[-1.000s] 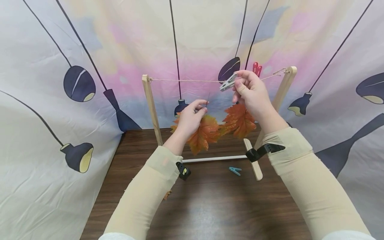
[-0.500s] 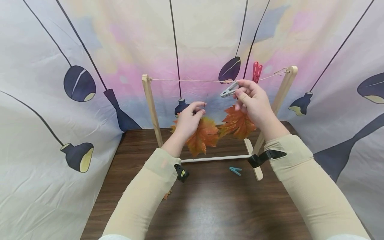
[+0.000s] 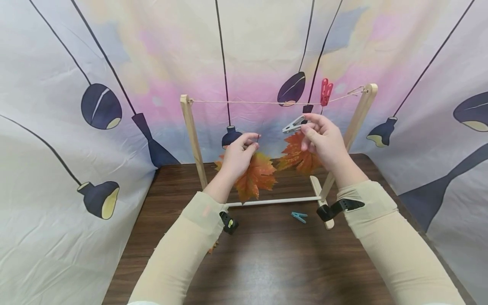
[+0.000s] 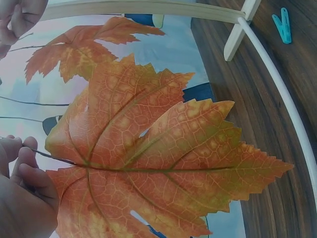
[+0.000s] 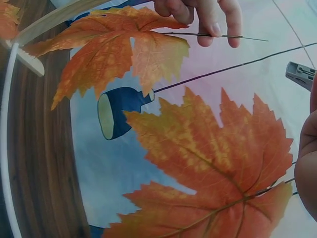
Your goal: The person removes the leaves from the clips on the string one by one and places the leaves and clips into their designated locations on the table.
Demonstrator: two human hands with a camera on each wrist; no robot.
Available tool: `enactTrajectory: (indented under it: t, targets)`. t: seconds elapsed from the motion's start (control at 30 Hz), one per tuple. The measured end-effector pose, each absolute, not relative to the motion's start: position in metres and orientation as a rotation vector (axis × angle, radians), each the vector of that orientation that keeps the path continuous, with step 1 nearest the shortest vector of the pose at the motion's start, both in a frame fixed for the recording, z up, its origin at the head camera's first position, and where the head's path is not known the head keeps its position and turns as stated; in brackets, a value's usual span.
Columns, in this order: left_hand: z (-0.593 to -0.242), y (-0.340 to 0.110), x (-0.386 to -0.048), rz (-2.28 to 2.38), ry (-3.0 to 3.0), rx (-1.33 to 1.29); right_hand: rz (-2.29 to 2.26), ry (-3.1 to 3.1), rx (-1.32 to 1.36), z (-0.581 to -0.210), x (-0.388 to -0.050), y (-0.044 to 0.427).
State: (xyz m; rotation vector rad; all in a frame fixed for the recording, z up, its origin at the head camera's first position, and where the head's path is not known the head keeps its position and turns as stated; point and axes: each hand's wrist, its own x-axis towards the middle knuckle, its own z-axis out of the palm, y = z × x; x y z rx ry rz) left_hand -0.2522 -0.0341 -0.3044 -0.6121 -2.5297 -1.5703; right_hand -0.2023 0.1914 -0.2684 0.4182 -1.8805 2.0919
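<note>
My left hand [image 3: 237,157] pinches the thin dark stem of an orange maple leaf [image 3: 256,176] between thumb and fingers. The leaf hangs below the string [image 3: 248,102], its veined face filling the left wrist view [image 4: 163,153]. To the right, my right hand [image 3: 324,137] holds a pale grey clothespin [image 3: 292,125] by one end, below the string and apart from it. A red clothespin [image 3: 325,92] is clipped on the string. Under it hangs a second maple leaf [image 3: 299,153], partly hidden behind my right hand.
Wooden posts [image 3: 193,140] carry the string, joined low down by a white rod [image 3: 274,201]. A blue clothespin [image 3: 299,217] lies on the dark wooden table [image 3: 267,262]. Part of another leaf [image 3: 212,247] shows beside my left sleeve. A printed cloth [image 3: 160,51] stands behind.
My right hand has moved down from the string with the grey clothespin. My left hand has sunk slightly down and left with the leaf. More of the red clothespin shows.
</note>
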Motion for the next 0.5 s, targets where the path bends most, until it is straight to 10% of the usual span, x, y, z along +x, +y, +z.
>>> enactTrajectory:
  t: [0.5]
  targets:
    - [-0.321,-0.040,-0.249,-1.581,-2.554,-0.585,2.179,-1.862,0.397,-0.296,-0.194,0.198]
